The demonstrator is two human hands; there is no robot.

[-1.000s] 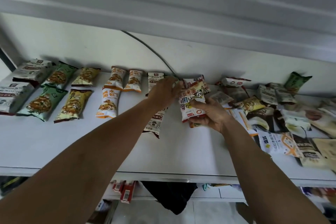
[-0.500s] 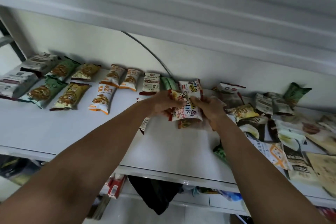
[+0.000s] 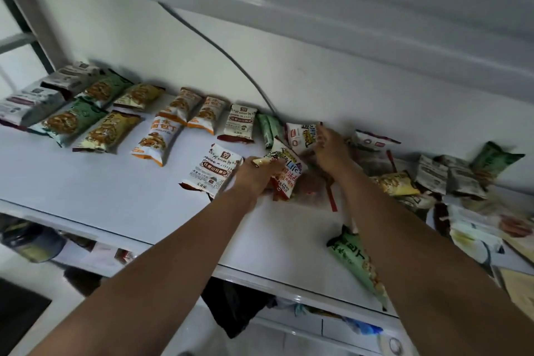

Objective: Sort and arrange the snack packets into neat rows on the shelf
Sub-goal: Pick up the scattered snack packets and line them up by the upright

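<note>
Head view is showing left hand [image 3: 257, 175] gripping a white-and-red foil snack packet [image 3: 287, 173] on the white shelf [image 3: 115, 196], right hand [image 3: 332, 153] pinching its twin [image 3: 299, 136] behind, where careless sliding could be skewing the neighbouring brown-trimmed packet [image 3: 212, 170].

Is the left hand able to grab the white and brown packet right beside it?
Probably yes: the white and brown packet lies uncovered on the shelf, right beside the left hand. But that hand already grips a colourful packet.

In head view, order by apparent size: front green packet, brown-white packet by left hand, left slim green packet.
Front green packet, partly hidden, and brown-white packet: about alike.
Left slim green packet: smallest.
</note>
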